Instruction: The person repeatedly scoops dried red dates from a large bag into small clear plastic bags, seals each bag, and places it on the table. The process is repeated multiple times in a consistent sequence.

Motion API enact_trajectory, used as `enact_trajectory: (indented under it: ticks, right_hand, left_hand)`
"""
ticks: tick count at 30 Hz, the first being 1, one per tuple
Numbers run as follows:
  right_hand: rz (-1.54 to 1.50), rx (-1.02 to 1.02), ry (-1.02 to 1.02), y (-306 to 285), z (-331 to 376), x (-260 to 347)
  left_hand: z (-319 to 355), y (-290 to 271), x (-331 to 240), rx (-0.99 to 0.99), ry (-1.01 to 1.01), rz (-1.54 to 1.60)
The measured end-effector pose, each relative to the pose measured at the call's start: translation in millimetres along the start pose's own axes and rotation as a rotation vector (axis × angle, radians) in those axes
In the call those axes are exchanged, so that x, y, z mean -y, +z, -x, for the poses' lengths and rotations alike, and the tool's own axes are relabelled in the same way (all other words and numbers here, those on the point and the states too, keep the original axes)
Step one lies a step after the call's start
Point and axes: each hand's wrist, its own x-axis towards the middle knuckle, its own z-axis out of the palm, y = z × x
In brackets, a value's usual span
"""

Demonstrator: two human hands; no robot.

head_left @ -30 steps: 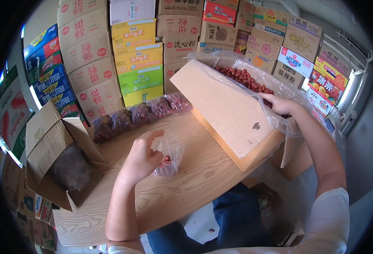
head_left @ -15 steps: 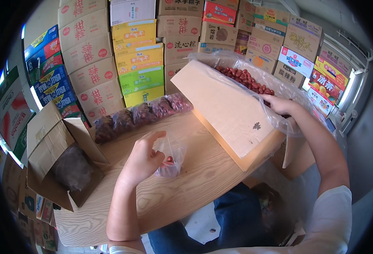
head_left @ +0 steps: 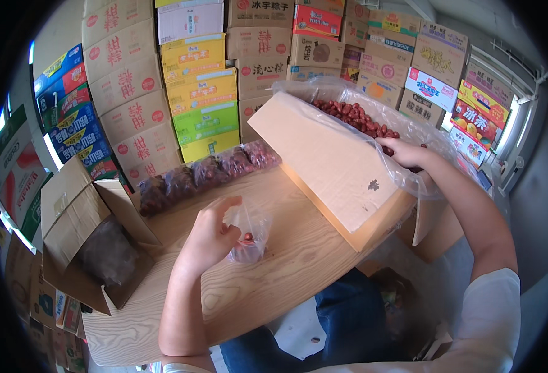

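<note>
A small clear plastic bag (head_left: 256,233) stands on the table with a few red dates (head_left: 248,237) at its bottom. My left hand (head_left: 215,239) holds its mouth, thumb and forefinger spread apart and the other fingers curled. At the right, a large carton lined with clear plastic holds many red dates (head_left: 355,117). My right hand (head_left: 407,153) reaches down into that carton, its fingers bent around dates; one dark date shows by the fingertips. The carton's side and the liner partly hide these fingers.
Several filled bags of dates (head_left: 209,171) stand in a row along the table's far edge. An opened cardboard box (head_left: 69,211) with dark plastic inside sits at the left. Stacked cartons (head_left: 200,93) rise behind the wooden table (head_left: 286,264). The tilted date carton's flap (head_left: 330,165) overhangs the table.
My right hand has shifted slightly within the carton, and a date now shows at its fingertips. My left hand and the small bag stay almost in place. The whole view has tilted slightly.
</note>
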Motion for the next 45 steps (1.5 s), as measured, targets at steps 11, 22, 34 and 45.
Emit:
enact_trajectory:
  ticks: [11,22,34,45]
  right_hand:
    - [-0.069,0.02,-0.014,8,-7,-6]
    - [0.017,0.041,0.107,6,-6,0]
    - [0.071,-0.012,-0.073,3,2,0]
    - [0.03,0.103,0.142,5,-8,-4]
  left_hand:
    - [0,0,-5,0.002,-0.016,-0.026]
    - [3,2,-10,-0.006,0.002,0.011]
    - [3,3,-14,0.029,-0.037,0.027]
    - [4,4,-18,0.046,-0.046,0.047]
